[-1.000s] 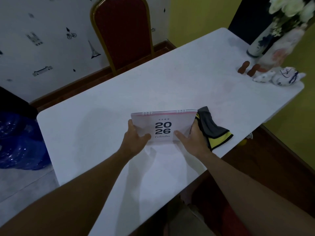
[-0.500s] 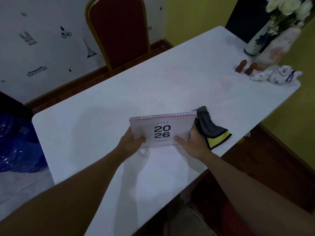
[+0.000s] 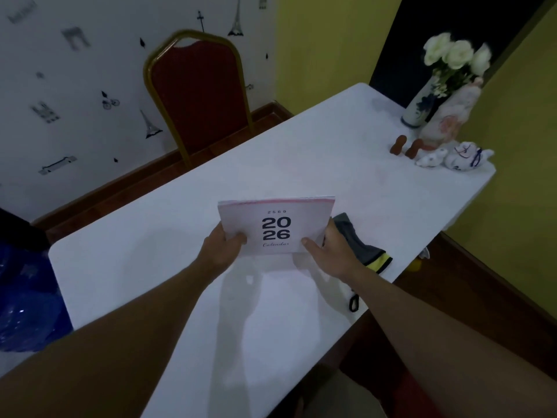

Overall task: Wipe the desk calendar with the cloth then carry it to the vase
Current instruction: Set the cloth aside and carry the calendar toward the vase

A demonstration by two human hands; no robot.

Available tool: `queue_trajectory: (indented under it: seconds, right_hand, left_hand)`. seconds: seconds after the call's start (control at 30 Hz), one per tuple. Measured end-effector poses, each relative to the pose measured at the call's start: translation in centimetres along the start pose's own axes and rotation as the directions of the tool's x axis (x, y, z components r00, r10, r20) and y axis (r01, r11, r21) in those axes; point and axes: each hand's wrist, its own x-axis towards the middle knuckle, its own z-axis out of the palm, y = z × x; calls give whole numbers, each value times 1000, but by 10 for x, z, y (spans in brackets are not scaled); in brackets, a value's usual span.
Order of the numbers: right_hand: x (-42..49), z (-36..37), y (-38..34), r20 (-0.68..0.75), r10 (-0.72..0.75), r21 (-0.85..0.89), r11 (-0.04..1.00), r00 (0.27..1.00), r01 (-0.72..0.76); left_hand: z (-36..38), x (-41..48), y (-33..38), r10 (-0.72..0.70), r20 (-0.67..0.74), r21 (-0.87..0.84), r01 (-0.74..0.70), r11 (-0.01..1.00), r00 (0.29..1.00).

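Note:
A white desk calendar (image 3: 275, 218) marked "2026" is lifted off the white table (image 3: 316, 164), its cover facing me. My left hand (image 3: 221, 247) grips its lower left corner and my right hand (image 3: 327, 251) grips its lower right corner. A grey and yellow cloth (image 3: 363, 250) lies on the table just right of my right hand, partly hidden behind it. The white vase (image 3: 420, 108) with white flowers stands at the table's far right corner.
A pink and white figurine (image 3: 446, 119), two small brown pieces (image 3: 405, 146) and white ceramic animals (image 3: 455, 156) stand close to the vase. A red chair (image 3: 199, 95) faces the table's far side. A blue bag (image 3: 24, 300) sits on the floor at left.
Both hands have raised the calendar off the table and tilted its cover toward me. The cloth has stayed where it lay.

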Motion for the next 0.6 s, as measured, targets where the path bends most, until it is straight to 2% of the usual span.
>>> queue_trajectory:
  seconds: [0.27,0.6]
  right_hand:
    - [48,-57,-15,-37,-12,-24,1000,999,11]
    - [123,-154,24,-76,82,6,997,994,-82]
  left_hand:
    - [22,39,71,111,17,-9,-110,994,994]
    - [105,148,122,69,104,46,-74,996,992]
